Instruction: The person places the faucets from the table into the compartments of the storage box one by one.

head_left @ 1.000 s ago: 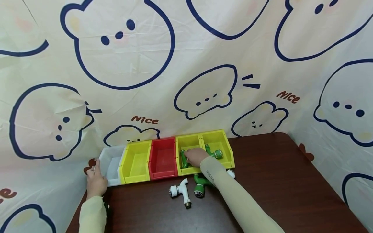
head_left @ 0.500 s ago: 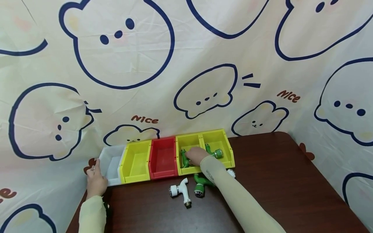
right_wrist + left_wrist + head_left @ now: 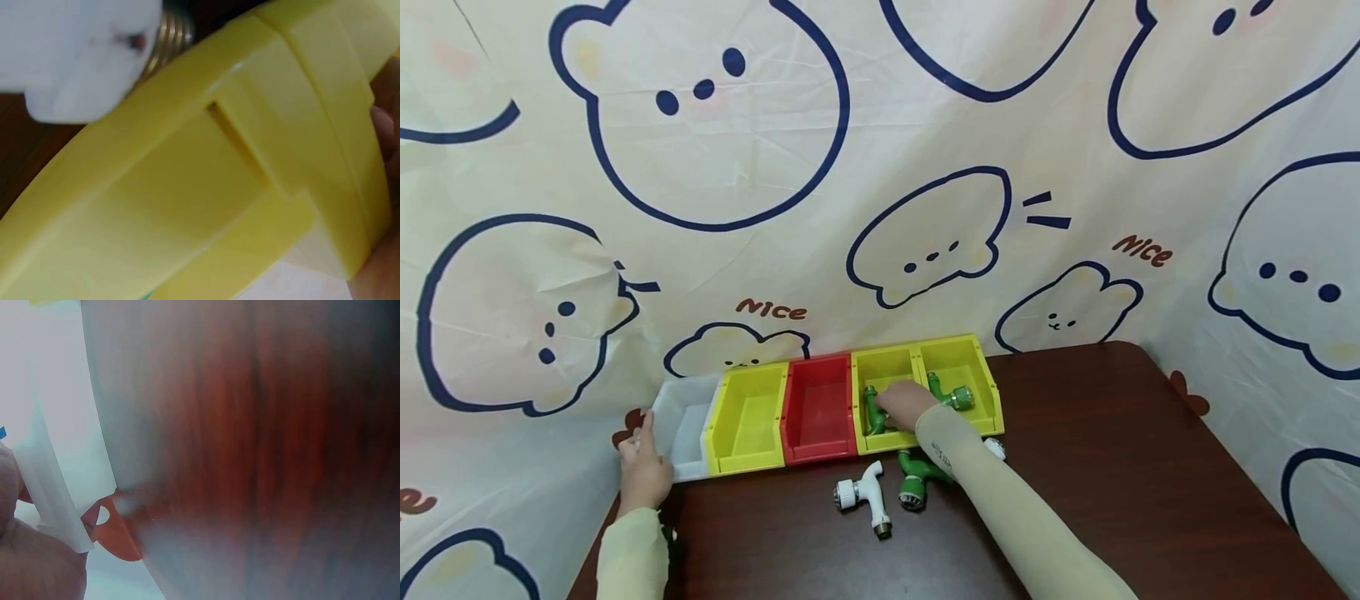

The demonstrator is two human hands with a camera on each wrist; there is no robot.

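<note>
My left hand (image 3: 646,473) grips the left wall of a white bin (image 3: 687,421) at the left end of a joined row. In the left wrist view, thumb and fingers (image 3: 40,562) lie at the wall's edge. My right hand (image 3: 905,403) reaches into a yellow bin (image 3: 891,364), its fingers at a green faucet (image 3: 872,410); its hidden end lies under the hand. Another green faucet (image 3: 955,395) lies in the yellow bin at the right end. In the right wrist view, the yellow bin wall (image 3: 187,181) hides most of that hand.
A red bin (image 3: 820,408) and another yellow bin (image 3: 751,417) fill the row's middle. In front, on the brown table (image 3: 1120,467), lie a white faucet (image 3: 867,497), a green faucet (image 3: 914,482) and another white piece (image 3: 996,447) partly behind the right forearm. Patterned cloth (image 3: 925,125) hangs behind.
The green faucet at my right fingers has shifted slightly. Both hands otherwise stay nearly where they were, and the bins and the faucets on the table look the same.
</note>
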